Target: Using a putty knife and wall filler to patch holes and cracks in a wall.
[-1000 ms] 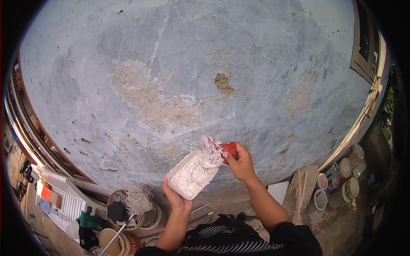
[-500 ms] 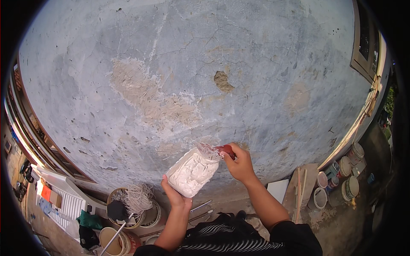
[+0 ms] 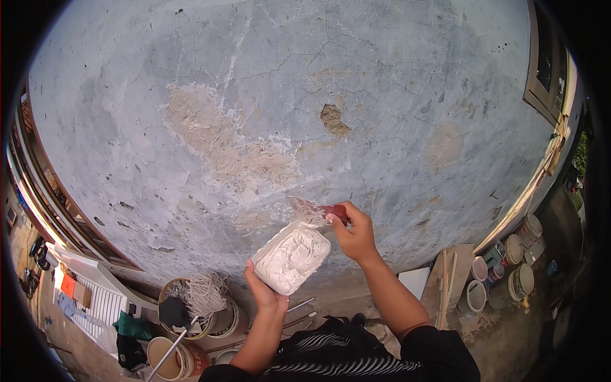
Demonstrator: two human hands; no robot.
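Note:
In my left hand [image 3: 267,290] rests a white rectangular tub [image 3: 294,258], tilted toward me and filled with pale, creamy filler paste. My fingers wrap its lower left side. My right hand [image 3: 355,235] grips the reddish handle of a putty knife [image 3: 312,211]. Its wide blade, smeared with paste, points left just above the tub's far rim. Ahead stands a weathered blue-grey wall [image 3: 394,70] with fine cracks. A rough beige patch [image 3: 203,124] spreads over its left part, and a small brown hole [image 3: 333,120] lies right of that patch.
At the lower left stand a bucket with a stringy mop head [image 3: 202,294], an open bucket [image 3: 172,360] and a white slatted piece [image 3: 102,305]. Several paint buckets [image 3: 522,281] and wooden strips [image 3: 448,286] are at the right. Window frames [image 3: 541,95] flank the wall.
My right hand has lifted the putty knife slightly, up and left, so the blade has come away from the paste to above the rim. The tub has shifted a little right.

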